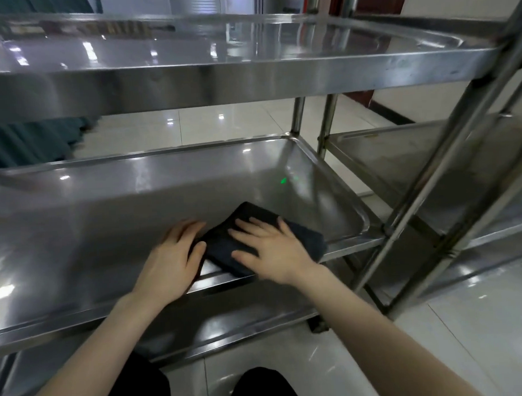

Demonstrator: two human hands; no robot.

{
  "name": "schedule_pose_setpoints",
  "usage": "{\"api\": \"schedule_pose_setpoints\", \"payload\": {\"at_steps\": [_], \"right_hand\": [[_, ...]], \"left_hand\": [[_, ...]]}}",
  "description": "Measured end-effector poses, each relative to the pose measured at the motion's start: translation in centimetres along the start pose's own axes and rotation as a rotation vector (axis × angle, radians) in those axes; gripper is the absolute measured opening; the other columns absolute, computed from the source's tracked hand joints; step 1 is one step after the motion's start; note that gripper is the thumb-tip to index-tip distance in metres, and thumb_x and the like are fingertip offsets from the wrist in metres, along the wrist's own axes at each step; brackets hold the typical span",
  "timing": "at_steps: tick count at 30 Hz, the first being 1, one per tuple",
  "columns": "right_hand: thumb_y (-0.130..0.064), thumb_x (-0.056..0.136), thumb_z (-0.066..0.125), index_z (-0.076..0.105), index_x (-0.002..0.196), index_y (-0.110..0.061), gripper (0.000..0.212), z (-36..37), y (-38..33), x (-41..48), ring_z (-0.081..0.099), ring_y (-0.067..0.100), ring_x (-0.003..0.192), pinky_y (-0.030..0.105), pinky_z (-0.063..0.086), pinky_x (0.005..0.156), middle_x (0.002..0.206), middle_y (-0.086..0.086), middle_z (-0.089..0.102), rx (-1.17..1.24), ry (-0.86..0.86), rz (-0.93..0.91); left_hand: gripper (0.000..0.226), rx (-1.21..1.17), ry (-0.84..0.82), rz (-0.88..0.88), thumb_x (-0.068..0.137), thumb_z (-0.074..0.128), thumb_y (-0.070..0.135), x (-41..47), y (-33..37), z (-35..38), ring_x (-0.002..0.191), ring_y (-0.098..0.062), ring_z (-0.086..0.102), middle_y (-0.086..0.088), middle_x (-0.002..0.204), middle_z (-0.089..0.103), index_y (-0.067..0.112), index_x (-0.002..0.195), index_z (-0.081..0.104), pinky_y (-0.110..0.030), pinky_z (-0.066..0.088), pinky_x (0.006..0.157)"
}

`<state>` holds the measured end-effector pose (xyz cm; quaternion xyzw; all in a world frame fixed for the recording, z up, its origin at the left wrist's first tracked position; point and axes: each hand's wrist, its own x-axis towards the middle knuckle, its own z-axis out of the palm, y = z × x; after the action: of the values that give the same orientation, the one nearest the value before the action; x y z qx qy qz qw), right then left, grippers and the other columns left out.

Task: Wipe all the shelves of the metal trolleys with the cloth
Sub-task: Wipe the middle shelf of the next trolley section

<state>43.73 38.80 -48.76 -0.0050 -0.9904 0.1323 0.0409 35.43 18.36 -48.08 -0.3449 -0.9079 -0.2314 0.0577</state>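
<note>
Cloth (217, 246), dark and folded into a thick pad, lies on the middle shelf (107, 232) of the metal trolley, toward its near right corner. Its nearest corner laps over the raised front rim, while its far corner points into the tray. It stops short of the shelf's right rim, with a strip of bare steel between them.

Right hand (273, 250) lies flat on top of the cloth, with the fingers (252, 227) straight and spread, released rather than grasping, and the palm over the cloth's near right part. Left hand (170, 260) rests on the shelf just beside the cloth's left edge. Its thumb touches that edge and its fingers are loosely bent on the steel, gripping nothing; they are slightly blurred.

To the left of the hands the middle shelf stretches away wide and bare, bounded by a low rim all round. Behind the cloth there is open tray up to the back rim. The top shelf (190, 78) overhangs the whole tray, and both forearms pass under its front edge. The bottom shelf (228, 326) shows beneath the forearms.

On the right, an upright post (433, 162) stands at the trolley's near right corner, close to the cloth. A second trolley (415, 151) stands just beside it, with its own shelf at much the same height. A glossy tiled floor (289, 368) lies underneath, and the person's dark knees (260, 387) show at the bottom edge.
</note>
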Motion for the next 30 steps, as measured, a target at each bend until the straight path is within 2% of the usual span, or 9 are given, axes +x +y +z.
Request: {"api": "schedule_pose_setpoints", "payload": {"at_steps": [4,7,9,14,16,19,24,26,30], "right_hand": [[-0.057,0.099,0.032,0.024,0.152,-0.041,0.056,-4.1,10.1,-1.6,0.006,0.009,0.149,0.052,-0.003,0.119,0.161,-0.017,0.012,-0.022,-0.076,0.345],[-0.056,0.100,0.027,0.019,0.153,-0.038,0.057,-4.9,12.2,-1.9,0.003,0.013,0.150,0.056,-0.005,0.118,0.162,-0.015,0.007,-0.079,-0.101,0.474],[-0.056,0.099,0.027,0.019,0.153,-0.039,0.057,-3.6,10.0,-1.4,0.004,0.014,0.150,0.057,-0.003,0.117,0.162,-0.016,0.008,-0.107,-0.069,0.439],[-0.059,0.095,0.035,0.028,0.149,-0.043,0.057,0.4,2.1,0.7,0.013,0.011,0.148,0.055,-0.002,0.116,0.160,-0.017,0.019,-0.070,0.003,0.043],[-0.061,0.094,0.037,0.029,0.148,-0.045,0.057,-0.1,2.9,2.3,0.012,0.008,0.148,0.051,-0.002,0.117,0.159,-0.019,0.019,-0.033,-0.021,0.034],[-0.060,0.097,0.032,0.023,0.151,-0.043,0.057,-2.1,8.2,4.6,0.007,0.008,0.149,0.049,-0.005,0.118,0.161,-0.019,0.012,-0.021,-0.032,0.245],[-0.057,0.099,0.022,0.017,0.154,-0.037,0.059,-3.4,13.7,6.5,0.002,0.016,0.150,0.059,-0.006,0.117,0.163,-0.013,0.005,-0.108,-0.027,0.607],[-0.057,0.099,0.023,0.018,0.153,-0.039,0.058,-2.1,11.0,7.8,0.003,0.017,0.150,0.060,-0.006,0.116,0.163,-0.013,0.006,-0.106,-0.002,0.555],[-0.058,0.098,0.028,0.023,0.150,-0.043,0.055,1.3,0.9,11.8,0.006,0.014,0.150,0.057,-0.007,0.115,0.161,-0.018,0.012,-0.086,-0.043,0.116]], "left_hand": [[0.060,0.024,-0.023,0.047,0.090,0.026,0.049,0.1,0.3,0.2,0.132,-0.028,0.045,-0.007,0.139,0.051,0.016,0.131,0.056,-0.044,0.043,0.104],[0.059,0.068,-0.038,0.073,0.091,0.025,0.048,0.1,0.5,0.2,0.133,-0.028,0.044,-0.007,0.139,0.051,0.016,0.131,0.056,-0.045,0.044,0.103],[0.059,0.076,-0.043,0.064,0.091,0.026,0.047,0.1,0.5,0.2,0.133,-0.030,0.044,-0.008,0.139,0.051,0.015,0.131,0.055,-0.046,0.044,0.103],[0.067,0.080,-0.071,0.005,0.086,0.023,0.054,0.2,0.2,0.3,0.134,-0.029,0.040,-0.006,0.145,0.043,0.019,0.137,0.048,-0.046,0.043,0.103],[0.070,0.080,-0.079,-0.017,0.084,0.023,0.057,0.2,0.2,0.2,0.134,-0.028,0.040,-0.004,0.147,0.042,0.020,0.138,0.048,-0.046,0.042,0.103],[0.072,0.107,-0.094,-0.037,0.083,0.021,0.060,0.1,0.3,0.2,0.136,-0.025,0.038,-0.001,0.148,0.040,0.023,0.137,0.049,-0.042,0.040,0.105],[0.063,0.152,-0.059,-0.028,0.087,0.028,0.057,0.1,0.0,0.2,0.139,-0.025,0.035,-0.004,0.145,0.046,0.020,0.129,0.057,-0.044,0.039,0.108],[0.062,0.153,-0.043,-0.034,0.087,0.030,0.056,0.2,0.1,0.2,0.137,-0.027,0.038,-0.006,0.142,0.048,0.018,0.128,0.058,-0.044,0.038,0.107],[0.057,0.135,-0.004,-0.061,0.089,0.039,0.052,0.1,0.2,0.2,0.133,-0.027,0.042,-0.008,0.138,0.052,0.014,0.127,0.058,-0.040,0.039,0.105]]}}
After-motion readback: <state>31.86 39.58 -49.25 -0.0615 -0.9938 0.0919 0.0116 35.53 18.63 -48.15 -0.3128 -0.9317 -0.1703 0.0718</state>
